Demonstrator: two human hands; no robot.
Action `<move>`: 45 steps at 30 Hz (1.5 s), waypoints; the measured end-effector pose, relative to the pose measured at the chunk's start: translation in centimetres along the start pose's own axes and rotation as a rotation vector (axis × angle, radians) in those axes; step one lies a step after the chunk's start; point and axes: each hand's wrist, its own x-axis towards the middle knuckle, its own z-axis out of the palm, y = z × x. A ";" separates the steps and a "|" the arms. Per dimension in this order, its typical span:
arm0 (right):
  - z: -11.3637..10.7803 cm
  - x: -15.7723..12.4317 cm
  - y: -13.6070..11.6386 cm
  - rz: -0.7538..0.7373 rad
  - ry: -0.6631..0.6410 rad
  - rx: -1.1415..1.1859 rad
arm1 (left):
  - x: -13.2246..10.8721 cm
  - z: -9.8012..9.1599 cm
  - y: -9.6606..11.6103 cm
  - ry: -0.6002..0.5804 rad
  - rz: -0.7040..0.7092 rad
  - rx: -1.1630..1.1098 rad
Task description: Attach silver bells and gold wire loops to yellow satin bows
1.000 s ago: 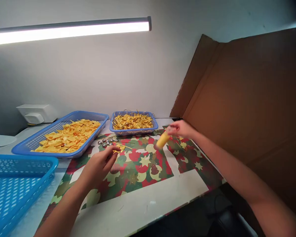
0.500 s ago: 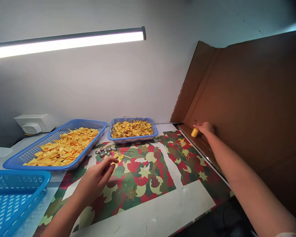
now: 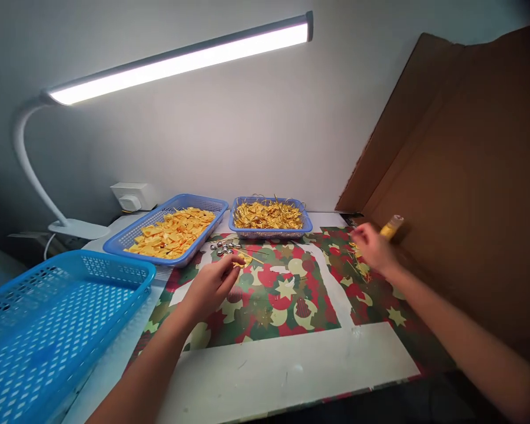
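Observation:
My left hand (image 3: 212,285) reaches over the patterned sheet. Its thumb and index finger are closed at the edge of a yellow ribbon bow (image 3: 247,258) lying there. Shiny silver jingle bells (image 3: 224,248) sit in a cluster just beyond those fingertips. Over the sheet's right side, my right hand (image 3: 374,248) is blurred, with its fingers curled together; what they hold is too small to make out. Behind that hand, by the cardboard, is a small yellow cylinder with a clear top (image 3: 392,226). Yellow scraps (image 3: 360,265) lie under the right hand.
A blue basket of yellow ribbon pieces (image 3: 221,207) stands at the back left. Beside it is a smaller basket of bows with gold ties (image 3: 271,234). An empty bright blue basket (image 3: 148,277) is at near left, below a lamp (image 3: 181,62). Cardboard (image 3: 477,176) walls the right.
My right hand has moved left and nearer, away from the yellow cylinder, which stays by the cardboard. My left hand remains at the bow. The view has turned left, bringing the lamp's stand into sight.

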 end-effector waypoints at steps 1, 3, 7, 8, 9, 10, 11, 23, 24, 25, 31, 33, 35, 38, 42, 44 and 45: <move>1.3 -1.3 -1.2 -0.058 -0.089 -0.005 | 0.0 0.0 0.0 0.004 -0.003 -0.012; 3.8 -3.3 -3.4 -0.133 -0.212 -0.032 | 0.0 0.0 -0.2 0.013 -0.012 -0.045; 6.6 -4.5 -6.2 -0.173 -0.269 -0.104 | 0.1 -0.1 -0.5 0.030 -0.041 -0.135; 6.9 -4.4 -6.6 -0.178 -0.261 -0.118 | 0.1 -0.2 -0.6 0.037 -0.052 -0.164; 7.1 -4.3 -6.9 -0.184 -0.252 -0.131 | 0.1 -0.2 -0.6 0.045 -0.063 -0.195; 7.3 -4.2 -7.2 -0.189 -0.241 -0.142 | 0.1 -0.3 -0.6 0.052 -0.073 -0.226; 7.5 -4.2 -7.3 -0.193 -0.230 -0.151 | 0.1 -0.4 -0.6 0.060 -0.083 -0.257; 6.9 -5.8 -10.7 -0.316 -0.181 0.020 | -0.1 -0.3 -0.7 0.118 -0.177 -0.497; 6.7 -6.6 -12.0 -0.388 -0.205 0.102 | -0.1 -0.2 -0.7 0.122 -0.176 -0.512; 6.7 -7.6 -13.5 -0.458 -0.259 0.311 | -0.1 -0.2 -0.7 0.125 -0.176 -0.527; 8.1 -10.7 -21.2 -0.471 -0.736 0.947 | -0.1 -0.1 -0.1 0.137 -0.195 -0.631; 8.0 -9.5 -21.6 -0.523 -0.824 0.996 | 0.0 -0.2 -0.1 0.160 -0.205 -0.720; 7.4 -7.7 -21.1 -0.573 -0.858 1.066 | 0.1 -0.3 -0.2 0.204 -0.237 -0.818; 6.3 -5.2 -19.6 -0.553 -0.871 1.151 | 0.2 -0.4 -0.2 0.259 -0.307 -0.919; 4.9 -3.7 -18.2 -0.534 -0.890 1.229 | 0.3 -0.5 -0.1 0.288 -0.368 -0.934; 4.1 -3.5 -17.9 -0.545 -0.869 1.230 | 0.4 -0.5 0.0 0.301 -0.382 -0.915; 3.7 -3.5 -17.8 -0.552 -0.854 1.222 | 0.4 -0.5 0.0 0.309 -0.391 -0.907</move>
